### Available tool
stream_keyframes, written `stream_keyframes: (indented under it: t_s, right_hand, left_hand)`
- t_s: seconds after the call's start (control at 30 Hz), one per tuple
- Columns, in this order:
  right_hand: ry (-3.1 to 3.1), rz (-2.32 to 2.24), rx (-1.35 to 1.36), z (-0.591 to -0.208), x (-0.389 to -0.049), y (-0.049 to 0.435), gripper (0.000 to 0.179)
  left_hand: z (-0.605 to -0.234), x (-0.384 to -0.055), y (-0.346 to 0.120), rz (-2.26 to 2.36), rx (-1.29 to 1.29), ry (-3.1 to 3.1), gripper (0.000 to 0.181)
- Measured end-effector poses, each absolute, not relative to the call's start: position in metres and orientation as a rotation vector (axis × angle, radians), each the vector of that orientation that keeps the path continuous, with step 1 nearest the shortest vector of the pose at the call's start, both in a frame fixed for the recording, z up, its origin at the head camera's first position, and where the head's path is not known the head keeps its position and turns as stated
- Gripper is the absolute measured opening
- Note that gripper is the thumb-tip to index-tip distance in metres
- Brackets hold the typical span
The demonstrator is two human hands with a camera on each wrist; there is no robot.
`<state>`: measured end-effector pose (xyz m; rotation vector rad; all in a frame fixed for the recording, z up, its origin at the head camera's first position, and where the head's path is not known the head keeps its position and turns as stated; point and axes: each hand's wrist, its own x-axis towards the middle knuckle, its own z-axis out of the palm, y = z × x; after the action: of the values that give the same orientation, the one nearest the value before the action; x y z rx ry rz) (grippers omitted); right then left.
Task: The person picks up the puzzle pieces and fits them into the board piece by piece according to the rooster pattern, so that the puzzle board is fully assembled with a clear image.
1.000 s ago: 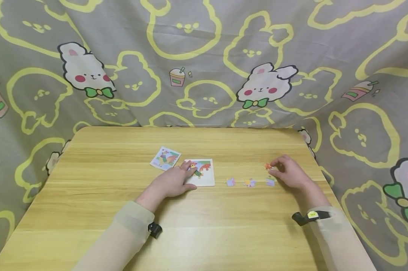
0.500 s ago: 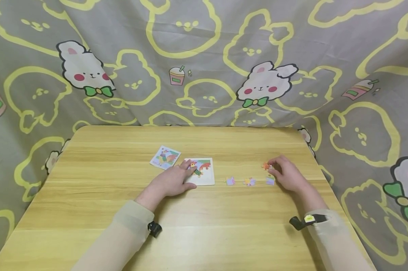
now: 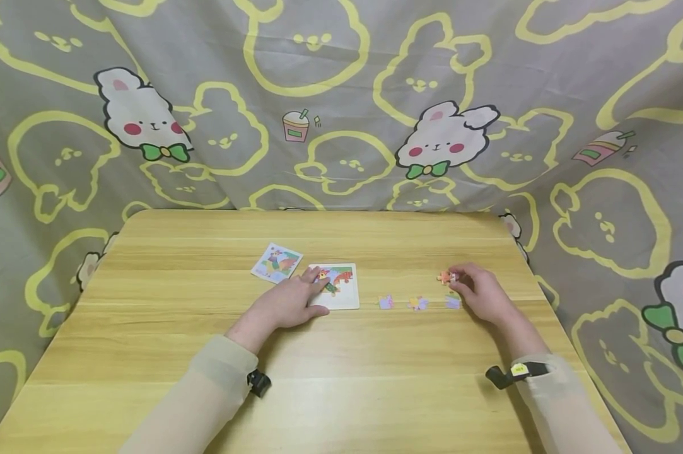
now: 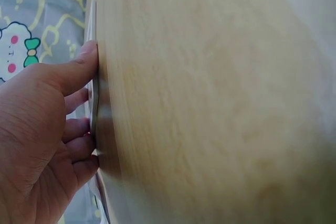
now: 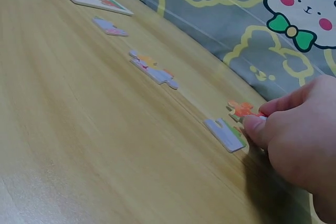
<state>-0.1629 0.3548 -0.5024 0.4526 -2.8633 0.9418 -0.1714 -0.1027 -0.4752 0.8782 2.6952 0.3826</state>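
Note:
My left hand (image 3: 289, 301) rests on a white puzzle board (image 3: 348, 297), its fingers over the left side of a partly filled rooster picture and its thumb by the lower edge. At the right, my right hand (image 3: 480, 290) pinches an orange puzzle piece (image 5: 242, 109) between thumb and index finger, low over the table. Just in front of that hand lies a lilac and green puzzle piece (image 5: 226, 135). To its left, a lilac and yellow piece (image 3: 417, 304) and a lilac and pink piece (image 3: 385, 302) lie in a row towards the board.
A card (image 3: 276, 262) with a rooster picture lies tilted to the left of the board. The wooden table (image 3: 341, 391) ends at the back against a grey curtain (image 3: 341, 69) printed with rabbits and yellow outlines, which also hangs along both sides.
The orange piece has shifted slightly left and turned in my right fingers, so more of it shows. My left hand stays in place on the board.

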Motion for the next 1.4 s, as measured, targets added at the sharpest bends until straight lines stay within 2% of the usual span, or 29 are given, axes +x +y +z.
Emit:
stream_keyframes:
  t_s: [0.5, 1.03, 1.4]
  right_hand:
    - [-2.881, 0.978, 0.49, -0.489, -0.167, 0.34, 0.037]
    - [-2.767, 1.137, 0.728, -0.47, -0.176, 0.269, 0.036]
    - [-2.769, 1.193, 0.843, -0.477, -0.182, 0.23, 0.036]
  left_hand:
    - [-0.475, -0.171, -0.104, 0.374, 0.867, 2.699, 0.078]
    - [-0.473, -0.169, -0.104, 0.376, 0.867, 2.697, 0.078]
    - [-0.475, -0.17, -0.104, 0.379, 0.876, 2.703, 0.078]
